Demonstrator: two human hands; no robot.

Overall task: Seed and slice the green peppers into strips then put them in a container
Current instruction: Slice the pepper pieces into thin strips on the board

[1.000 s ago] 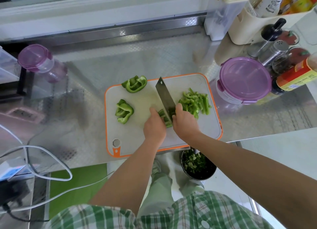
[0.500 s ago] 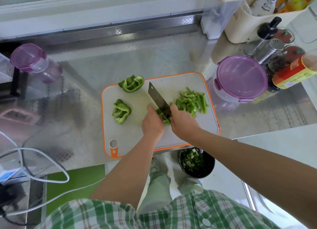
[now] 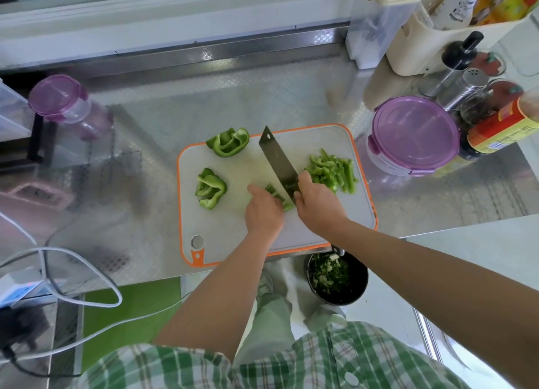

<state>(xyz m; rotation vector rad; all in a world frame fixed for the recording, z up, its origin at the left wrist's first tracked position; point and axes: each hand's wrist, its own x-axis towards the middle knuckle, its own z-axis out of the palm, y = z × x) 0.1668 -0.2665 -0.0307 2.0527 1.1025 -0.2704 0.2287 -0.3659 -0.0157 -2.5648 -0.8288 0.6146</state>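
Pinning pepper piece [image 3: 275,197] under curled left hand [image 3: 264,213], gripped knife [image 3: 278,161] in right hand [image 3: 316,206], blade pointed far-left; strips [image 3: 332,169] right, chunks [image 3: 211,188] left, container [image 3: 414,134] beyond.

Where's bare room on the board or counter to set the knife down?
Free: the near-right corner of the cutting board, between the right hand, the strip pile and the orange rim; also counter steel beyond its far edge. Crowded: the right, by the purple-lidded container and bottles; the board's left holds two pepper pieces.

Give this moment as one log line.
slicing | right hand grips steel cleaver | left hand holds green pepper piece | green strips on white orange-rimmed board
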